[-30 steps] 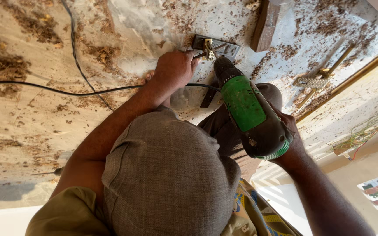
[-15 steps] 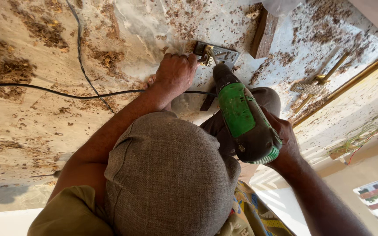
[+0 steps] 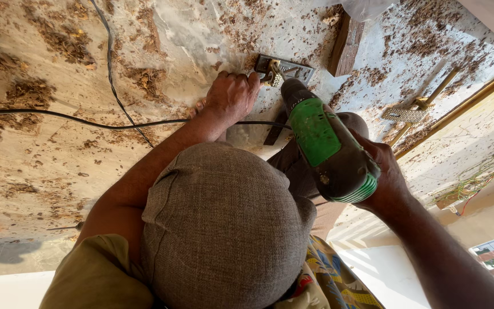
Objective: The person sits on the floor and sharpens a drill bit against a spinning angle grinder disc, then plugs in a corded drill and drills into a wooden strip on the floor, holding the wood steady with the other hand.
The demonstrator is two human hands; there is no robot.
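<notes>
the left hand [image 3: 231, 96] presses curled fingers on the dusty floor [image 3: 47, 160] beside the small metal plate [image 3: 284, 67], while the right hand [image 3: 381, 171] wraps the rear grip of the green drill [image 3: 321, 143], likely heavy, rigid, bit on that plate.

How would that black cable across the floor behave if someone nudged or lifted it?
The black cable would probably flop and sag, since it lies in loose curves over the dusty floor. It looks thin, so likely light. It may drag wood shavings along.

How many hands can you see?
2. The left hand presses on the floor beside the metal plate. The right hand grips the green drill.
</notes>
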